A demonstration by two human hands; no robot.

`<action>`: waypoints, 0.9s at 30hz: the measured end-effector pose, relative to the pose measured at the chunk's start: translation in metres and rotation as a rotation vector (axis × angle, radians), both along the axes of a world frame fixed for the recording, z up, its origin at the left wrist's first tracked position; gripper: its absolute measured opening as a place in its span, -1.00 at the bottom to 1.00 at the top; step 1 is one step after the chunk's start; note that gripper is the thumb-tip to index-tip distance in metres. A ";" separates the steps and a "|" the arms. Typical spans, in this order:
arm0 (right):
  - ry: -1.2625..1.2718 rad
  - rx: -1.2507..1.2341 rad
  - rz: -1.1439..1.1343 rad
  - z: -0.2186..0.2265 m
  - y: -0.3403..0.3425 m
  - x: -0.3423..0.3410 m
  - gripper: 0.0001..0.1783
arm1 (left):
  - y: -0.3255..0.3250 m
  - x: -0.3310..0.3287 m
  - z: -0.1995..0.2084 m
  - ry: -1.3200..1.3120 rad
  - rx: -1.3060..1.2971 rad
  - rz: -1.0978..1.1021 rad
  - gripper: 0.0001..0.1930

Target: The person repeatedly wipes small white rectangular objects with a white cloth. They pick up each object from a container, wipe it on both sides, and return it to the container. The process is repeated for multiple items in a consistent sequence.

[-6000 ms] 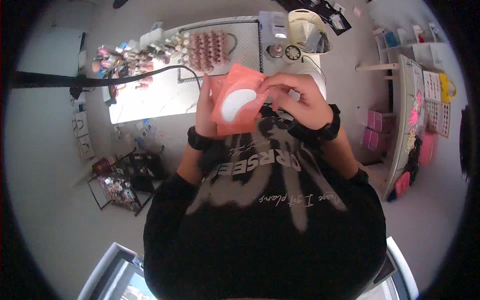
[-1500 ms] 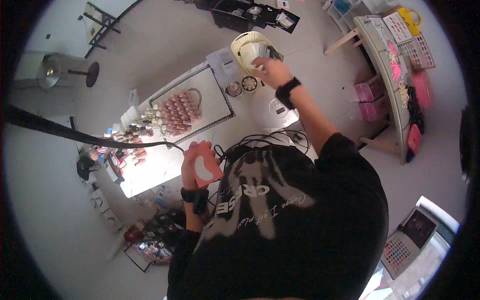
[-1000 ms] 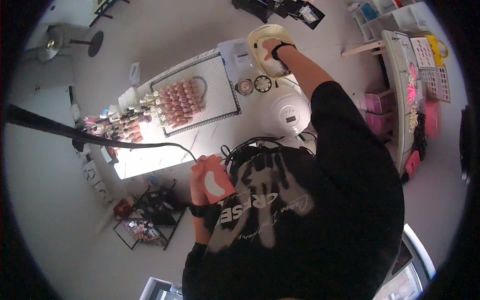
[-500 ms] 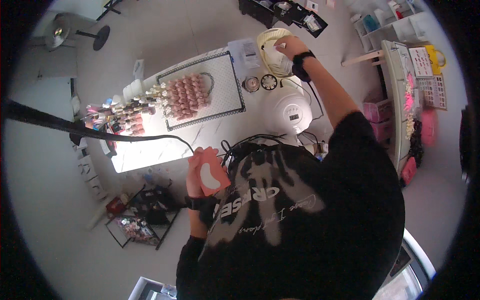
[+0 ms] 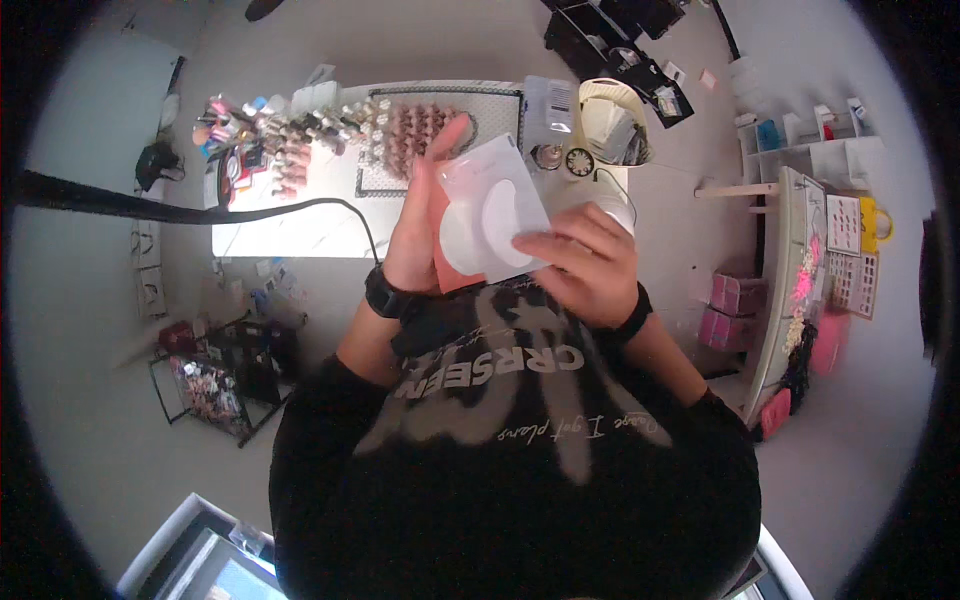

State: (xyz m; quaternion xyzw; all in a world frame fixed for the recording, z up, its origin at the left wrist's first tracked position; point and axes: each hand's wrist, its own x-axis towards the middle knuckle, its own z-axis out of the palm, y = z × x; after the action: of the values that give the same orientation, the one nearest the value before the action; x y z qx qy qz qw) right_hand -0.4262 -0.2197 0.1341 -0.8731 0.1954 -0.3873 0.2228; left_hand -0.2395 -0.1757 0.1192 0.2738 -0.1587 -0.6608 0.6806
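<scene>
In front of my chest, my left hand holds a coral card upright, its fingers stretched along the card's left edge. A white crescent-shaped pad lies on that card. Overlapping the card's right part is a whitish translucent sheet or sleeve, which bears another white crescent. My right hand grips this sheet near its lower right edge, fingertips on its face. Whether the sheet touches the card all over, I cannot tell.
Behind my hands stands a white table with rows of pinkish nail-polish bottles and a dotted mat. A cream basket holds packets at the right. A dark cable crosses from the left. Shelves stand far right.
My right hand has come back from the cream basket to my chest and now holds the whitish sheet. The coral card in my left hand has risen and turned upright.
</scene>
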 end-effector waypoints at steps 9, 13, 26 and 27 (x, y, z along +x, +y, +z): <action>0.097 -0.083 0.080 0.000 0.034 0.025 -0.48 | 0.022 0.007 0.019 -0.003 0.003 -0.151 -0.30; 0.156 -0.080 0.087 0.005 0.038 0.024 -0.45 | 0.021 0.014 0.010 0.093 0.015 -0.107 -0.38; 0.107 -0.160 -0.033 -0.005 0.016 0.008 -0.60 | 0.008 0.016 -0.013 0.091 0.065 -0.109 -0.55; 0.096 -0.144 -0.071 -0.010 0.001 0.000 -0.63 | 0.007 0.021 -0.021 0.085 0.082 -0.101 -0.55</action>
State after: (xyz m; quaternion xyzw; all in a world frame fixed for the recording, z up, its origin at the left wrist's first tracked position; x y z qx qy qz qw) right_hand -0.4264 -0.2191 0.1244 -0.8969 0.2084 -0.3657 0.1358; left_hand -0.2185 -0.1688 0.0984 0.2648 -0.1158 -0.7114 0.6407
